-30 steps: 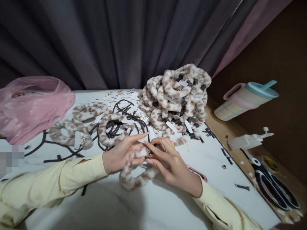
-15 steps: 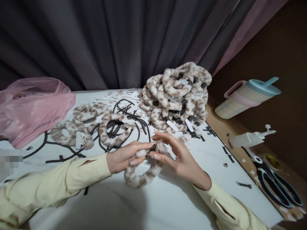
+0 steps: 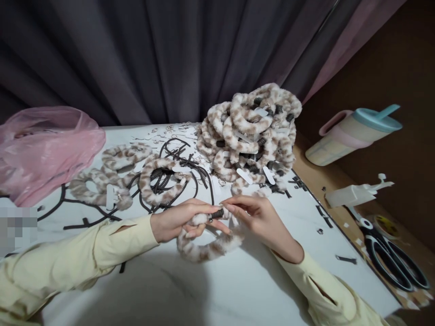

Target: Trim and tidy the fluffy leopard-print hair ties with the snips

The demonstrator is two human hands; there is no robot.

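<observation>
A fluffy white-and-brown ring (image 3: 207,251) hangs over the near part of the white table (image 3: 163,290). My left hand (image 3: 185,222) is closed on the ring's upper left part, beside a dark coiled piece (image 3: 216,214) on it. At the other end of that coil, my right hand (image 3: 253,215) pinches the ring with thumb and forefinger. Another fluffy ring (image 3: 146,181) with a white tag lies beyond my left hand, over dark cords (image 3: 212,190). Behind my hands rises a big pile of similar rings (image 3: 243,122), with dark coils and white tags.
A pink plastic bag (image 3: 50,149) is at the left, near more fluffy rings (image 3: 83,190). Small metal rings are scattered at the back. Along the right side are a tumbler (image 3: 346,136), a white bottle (image 3: 350,195), scissors (image 3: 390,260) and a tape roll (image 3: 385,226).
My right hand's fingers have drawn together into a pinch and its wrist has shifted slightly right. The dark coil shows more plainly between my hands, and the ring's right side has swung right.
</observation>
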